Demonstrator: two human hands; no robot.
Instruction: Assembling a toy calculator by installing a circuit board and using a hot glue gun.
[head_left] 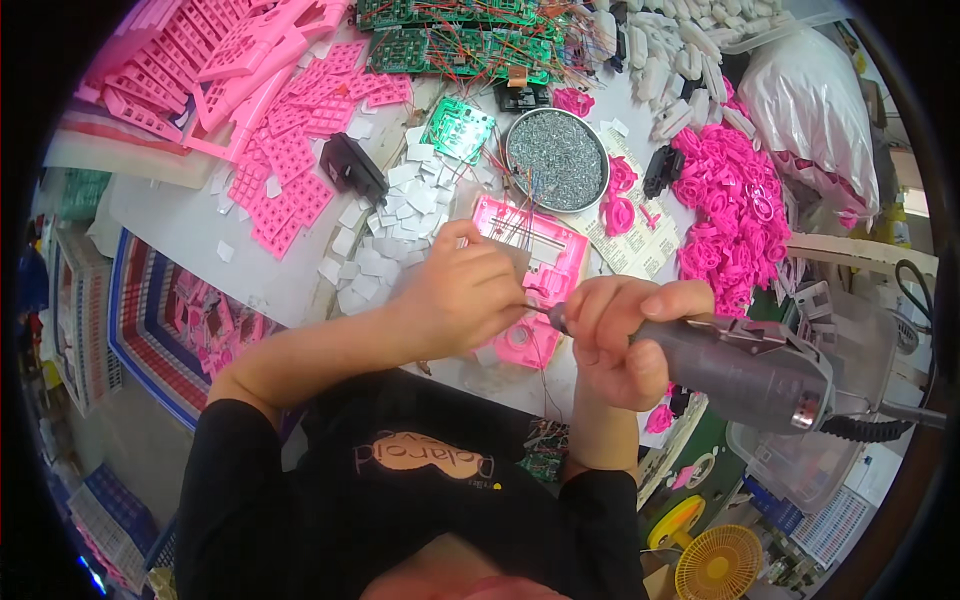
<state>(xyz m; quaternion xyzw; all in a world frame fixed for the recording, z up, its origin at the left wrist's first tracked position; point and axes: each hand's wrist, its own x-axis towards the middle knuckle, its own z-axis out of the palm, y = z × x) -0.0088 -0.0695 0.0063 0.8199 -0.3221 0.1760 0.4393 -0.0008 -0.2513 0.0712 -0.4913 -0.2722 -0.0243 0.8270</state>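
My right hand is wrapped around a grey electric screwdriver, tilted nearly level with its bit pointing left. The thin bit reaches the fingertips of my left hand. That hand is closed, fingers curled; what they pinch, if anything, is hidden. Beneath and between my hands lies an open pink plastic housing, partly covered by the left hand. Thin wires run over its upper part. Just behind it stands a round metal bowl full of small silvery screws.
White square pieces lie scattered left of the housing, near a green circuit board and a black part. Pink keypads and stacked shells fill the left. Pink parts are heaped right; wired boards lie behind.
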